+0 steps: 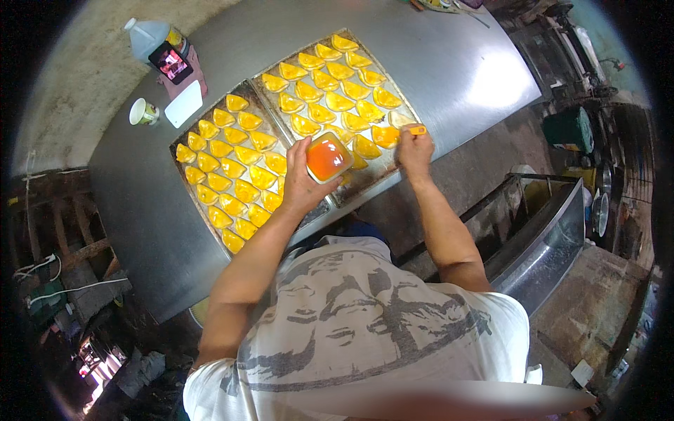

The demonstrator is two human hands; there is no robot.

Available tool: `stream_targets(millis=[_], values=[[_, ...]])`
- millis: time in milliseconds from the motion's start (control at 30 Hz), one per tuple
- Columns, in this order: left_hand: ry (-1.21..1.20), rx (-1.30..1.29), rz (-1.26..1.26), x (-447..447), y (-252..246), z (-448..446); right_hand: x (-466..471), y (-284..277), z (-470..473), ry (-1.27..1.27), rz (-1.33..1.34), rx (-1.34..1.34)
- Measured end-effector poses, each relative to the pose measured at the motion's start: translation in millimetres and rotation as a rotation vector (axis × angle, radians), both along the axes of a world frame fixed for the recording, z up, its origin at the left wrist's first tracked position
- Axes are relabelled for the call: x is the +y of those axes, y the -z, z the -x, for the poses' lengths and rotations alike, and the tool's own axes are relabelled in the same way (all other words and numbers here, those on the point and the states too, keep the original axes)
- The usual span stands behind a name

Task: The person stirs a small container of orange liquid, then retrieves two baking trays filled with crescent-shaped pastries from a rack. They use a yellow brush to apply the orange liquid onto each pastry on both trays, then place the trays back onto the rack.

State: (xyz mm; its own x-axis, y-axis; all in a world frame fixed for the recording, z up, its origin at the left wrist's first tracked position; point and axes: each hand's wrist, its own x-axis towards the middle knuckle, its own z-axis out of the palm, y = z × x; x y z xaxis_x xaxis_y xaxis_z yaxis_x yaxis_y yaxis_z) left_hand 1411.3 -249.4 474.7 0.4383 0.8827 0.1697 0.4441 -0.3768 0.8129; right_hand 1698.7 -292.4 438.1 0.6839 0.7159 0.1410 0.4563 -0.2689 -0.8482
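Observation:
My left hand (304, 181) grips a square container of orange liquid (328, 157), held above the inner edges of two metal baking trays. My right hand (416, 152) is closed on a pastry brush with an orange handle (417, 130); its bristles are hard to tell apart from the yellow pastry beside them. Rows of half-moon pastries with a glossy yellow coating (339, 101) cover most of the right tray (363, 194). One paler pastry (401, 119) lies just beyond my right hand. The left tray (179, 158) holds several more yellow-coated pastries (234, 136), partly hidden by my left forearm.
On the steel table (137, 210), a paper cup (143, 112), a white rectangular item (184, 104) and a phone (171, 62) leaning by a plastic jug (147, 38) stand at the upper left. A metal trough-like unit (547, 237) stands to the right, beyond the table's near edge.

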Motion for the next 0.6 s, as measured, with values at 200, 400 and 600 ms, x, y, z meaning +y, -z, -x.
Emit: stream_targets(millis=[200, 400, 600], values=[[-0.068, 0.028, -0.063, 2.3, -9.1, 9.8, -2.5, -7.4, -13.9, 0.107, 0.006, 0.056], [-0.079, 0.052, 0.014, 3.1, -13.8, -5.7, 7.2, -5.6, -28.8, 0.132, 0.224, 0.033], [-0.109, 0.05, -0.031, 11.7, -12.0, -25.7, 35.1, 3.7, -77.8, 0.123, -0.046, 0.112]])
